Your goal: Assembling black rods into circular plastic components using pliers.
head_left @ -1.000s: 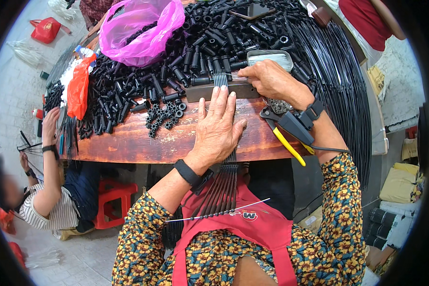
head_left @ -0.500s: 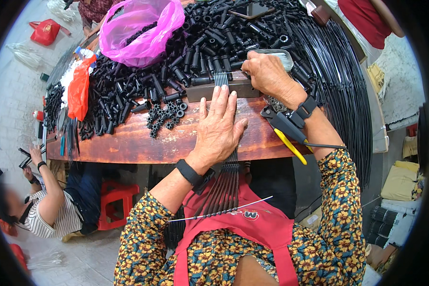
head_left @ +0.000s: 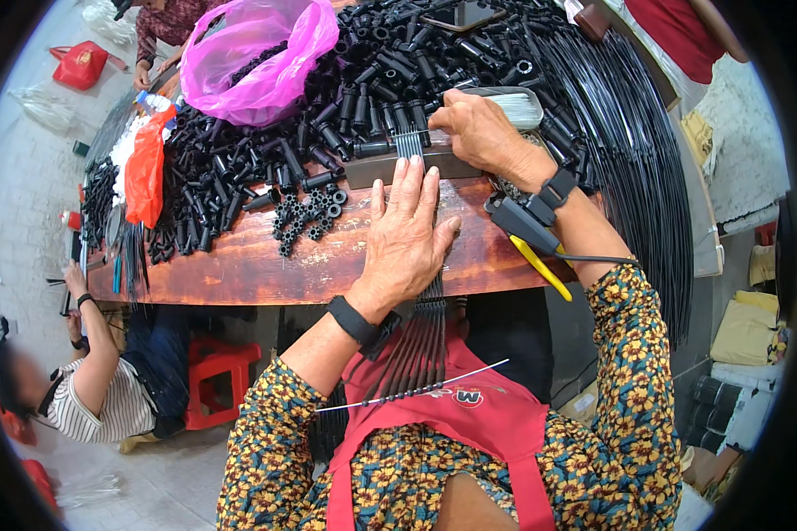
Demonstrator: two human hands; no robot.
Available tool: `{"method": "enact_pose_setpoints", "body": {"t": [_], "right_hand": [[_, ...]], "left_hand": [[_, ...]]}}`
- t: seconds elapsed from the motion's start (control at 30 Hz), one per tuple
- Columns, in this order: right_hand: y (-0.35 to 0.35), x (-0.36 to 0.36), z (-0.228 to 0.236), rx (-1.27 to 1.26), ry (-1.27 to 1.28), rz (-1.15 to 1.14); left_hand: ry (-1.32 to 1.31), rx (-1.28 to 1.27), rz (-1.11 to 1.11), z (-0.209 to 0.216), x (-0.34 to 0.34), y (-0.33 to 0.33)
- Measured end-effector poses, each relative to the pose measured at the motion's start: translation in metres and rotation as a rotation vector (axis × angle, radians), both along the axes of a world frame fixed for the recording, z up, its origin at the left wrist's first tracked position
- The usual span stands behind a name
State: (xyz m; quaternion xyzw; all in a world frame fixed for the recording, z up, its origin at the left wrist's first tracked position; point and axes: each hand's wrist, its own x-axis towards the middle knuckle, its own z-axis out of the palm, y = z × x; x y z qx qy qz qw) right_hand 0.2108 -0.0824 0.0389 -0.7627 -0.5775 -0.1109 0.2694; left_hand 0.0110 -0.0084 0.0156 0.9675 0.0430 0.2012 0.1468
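My left hand (head_left: pixel 407 230) lies flat, its fingers stretched over a row of thin dark rods (head_left: pixel 408 144) whose ends rest on a dark block (head_left: pixel 452 165). The rods run back under my palm and fan out over the red apron (head_left: pixel 496 416). A thin white rod (head_left: pixel 474 376) crosses their near ends. At the right of the block, my right hand (head_left: pixel 491 137) pinches a thin wire (head_left: pixel 423 133), which lies across the rod ends.
Black plastic tubes (head_left: pixel 283 159) heap behind the block, with a pink bag (head_left: pixel 257 97) and an orange bag (head_left: pixel 149 168). Yellow-handled pliers (head_left: pixel 540 267) and a clear tray of thin pale pieces (head_left: pixel 518 108) are right. Long black rods (head_left: pixel 638 159) drape over the table. A co-worker (head_left: pixel 97 389) sits left.
My right hand has shifted left, bringing the thin wire over the rod ends. My left hand stays flat in place. The co-worker's hands at left have moved slightly.
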Motion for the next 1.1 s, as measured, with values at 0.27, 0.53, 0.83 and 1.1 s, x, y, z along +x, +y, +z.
{"method": "enact_pose_setpoints", "body": {"t": [0.27,0.53,0.83,1.1], "right_hand": [[0.024,-0.012,-0.001,0.073,0.142,-0.065],[-0.042,0.052,0.03,-0.084,0.055,-0.386],[-0.051,0.059,0.022,-0.188,-0.059,-0.303],[-0.056,0.054,0.022,-0.058,-0.071,-0.315]], "left_hand": [[0.006,-0.005,0.002,0.001,0.001,-0.002],[0.034,0.037,-0.027,0.004,-0.003,-0.003],[0.017,0.06,-0.008,0.005,-0.005,-0.004],[0.007,0.07,-0.005,0.004,-0.004,-0.005]]}}
